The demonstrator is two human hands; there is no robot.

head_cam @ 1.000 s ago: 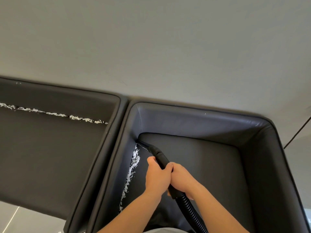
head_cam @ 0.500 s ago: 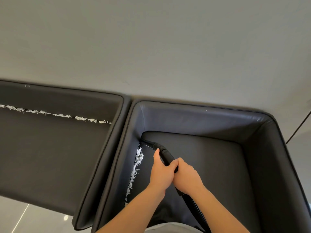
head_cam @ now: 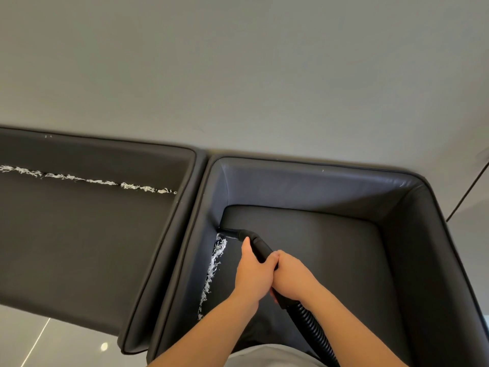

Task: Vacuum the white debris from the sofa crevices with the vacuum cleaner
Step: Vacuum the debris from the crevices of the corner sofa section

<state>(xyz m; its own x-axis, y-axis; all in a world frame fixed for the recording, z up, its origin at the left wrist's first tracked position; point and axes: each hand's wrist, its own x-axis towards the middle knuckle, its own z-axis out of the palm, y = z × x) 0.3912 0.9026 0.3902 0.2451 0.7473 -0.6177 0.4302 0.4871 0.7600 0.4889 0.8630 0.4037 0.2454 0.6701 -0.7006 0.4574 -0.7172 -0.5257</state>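
Soft, even daylight; sharp focus; wide-angle bending at the edges.

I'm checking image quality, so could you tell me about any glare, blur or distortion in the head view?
Head view: sharp overall; the wide lens bows the sofa edges; soft sheen on its lit backrest; a small glare spot on the glossy floor; the white debris stays crisp beside both hands.

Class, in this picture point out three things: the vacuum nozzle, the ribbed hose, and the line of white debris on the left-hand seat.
Nozzle (head_cam: 229,230), head view, on its narrow tip at the seat corner.
Hose (head_cam: 313,331), head view, on its ribbed middle.
Debris (head_cam: 105,181), head view, midway along the strip.
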